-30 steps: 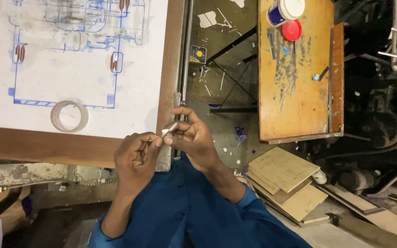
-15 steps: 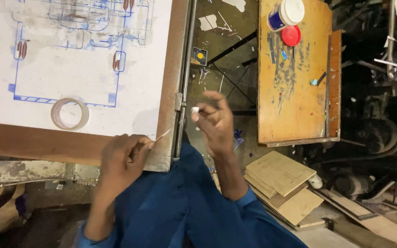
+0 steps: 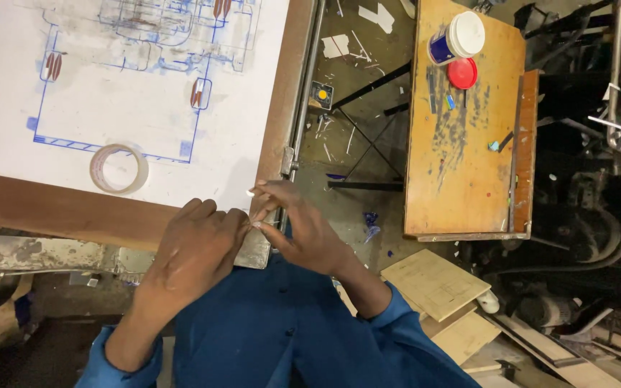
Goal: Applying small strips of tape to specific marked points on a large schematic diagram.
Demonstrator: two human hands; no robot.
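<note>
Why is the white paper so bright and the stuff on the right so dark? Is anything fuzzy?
In the head view, light falls strongest on the white sheet, so it looks washed out at the top, while the machinery at the right sits in deep shadow. The left hand and right hand are fairly sharp, slightly soft at the fingertips. The roll of tape is clear.
</note>
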